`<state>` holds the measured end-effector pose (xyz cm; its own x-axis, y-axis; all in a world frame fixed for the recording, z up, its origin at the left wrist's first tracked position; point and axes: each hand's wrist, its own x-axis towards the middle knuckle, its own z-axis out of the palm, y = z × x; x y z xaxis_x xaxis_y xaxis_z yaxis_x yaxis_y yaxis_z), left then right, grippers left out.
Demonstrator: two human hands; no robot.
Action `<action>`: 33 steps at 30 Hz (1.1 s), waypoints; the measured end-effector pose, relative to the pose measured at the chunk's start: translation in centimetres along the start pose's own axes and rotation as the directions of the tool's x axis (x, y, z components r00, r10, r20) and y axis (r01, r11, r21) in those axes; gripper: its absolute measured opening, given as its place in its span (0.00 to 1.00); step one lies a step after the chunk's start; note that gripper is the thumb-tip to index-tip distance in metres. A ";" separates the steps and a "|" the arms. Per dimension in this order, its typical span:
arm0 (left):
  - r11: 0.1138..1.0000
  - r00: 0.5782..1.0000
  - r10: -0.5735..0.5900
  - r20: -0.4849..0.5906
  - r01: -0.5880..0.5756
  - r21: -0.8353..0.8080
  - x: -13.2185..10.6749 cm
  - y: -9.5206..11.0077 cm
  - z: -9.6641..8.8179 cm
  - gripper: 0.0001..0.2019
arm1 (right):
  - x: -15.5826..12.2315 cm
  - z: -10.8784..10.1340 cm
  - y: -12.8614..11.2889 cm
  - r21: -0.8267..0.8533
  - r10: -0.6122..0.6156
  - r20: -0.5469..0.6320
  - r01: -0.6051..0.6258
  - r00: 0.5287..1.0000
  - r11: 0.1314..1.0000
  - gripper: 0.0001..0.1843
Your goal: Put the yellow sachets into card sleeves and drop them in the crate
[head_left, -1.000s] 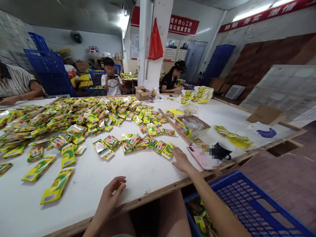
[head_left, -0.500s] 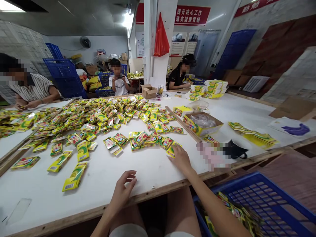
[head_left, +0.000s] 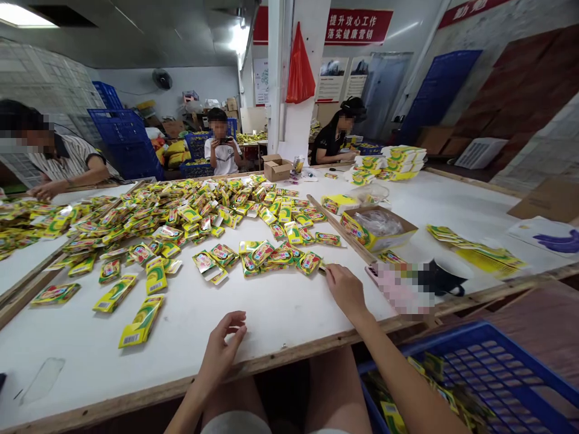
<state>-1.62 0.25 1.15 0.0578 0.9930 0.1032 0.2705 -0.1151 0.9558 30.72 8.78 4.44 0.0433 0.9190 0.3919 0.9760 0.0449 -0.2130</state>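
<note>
- Desk: white, wood-edged.
- Right hand: fingers closed on packet; long axis hidden by hand.
- Neighbouring carton: just left, long axis slanting up rightward.
- Left hand: half-curled, empty, near desk edge.

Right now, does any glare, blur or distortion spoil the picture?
In the head view, the back lamp glares, wide-angle stretch skews the blue crate, pixel blocks mask a flat pink item; the left hand and right hand look fairly sharp.

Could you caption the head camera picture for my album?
Right hand holding a packet beside other packets, left hand open over the table, a blue crate below.
</note>
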 end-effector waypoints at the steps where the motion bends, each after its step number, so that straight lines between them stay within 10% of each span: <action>1: 1.000 1.000 0.019 -0.015 -0.019 0.001 0.0 0.1 0.1 0.15 | -0.3 -0.7 -1.1 0.058 -0.014 0.002 0.014 1.000 0.998 0.12; 9: 0.989 0.986 0.104 0.133 -0.088 -0.122 0.4 2.2 1.7 0.19 | -3.0 -0.3 -12.6 0.778 -0.314 0.162 0.074 0.936 0.623 0.08; 18: 0.992 0.993 -0.009 0.119 0.024 -0.123 1.5 0.4 0.8 0.17 | -5.3 4.0 -13.9 0.940 -0.106 0.223 -0.185 0.969 0.286 0.10; 23: 0.981 0.991 -0.058 0.118 0.078 -0.176 2.2 -1.1 0.6 0.14 | -6.2 5.0 -12.8 0.888 -0.172 0.393 -0.325 0.903 0.325 0.10; 33: 0.959 0.991 -0.059 0.122 0.090 -0.269 2.0 -1.3 0.2 0.14 | -6.2 5.0 -13.7 0.911 -0.284 0.380 -0.303 0.880 0.280 0.09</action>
<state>-1.63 2.37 0.08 0.1585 0.9873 0.0127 0.0063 -0.0139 0.9999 16.01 4.45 0.42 -0.3204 0.9450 0.0657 0.0657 0.0913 -0.9937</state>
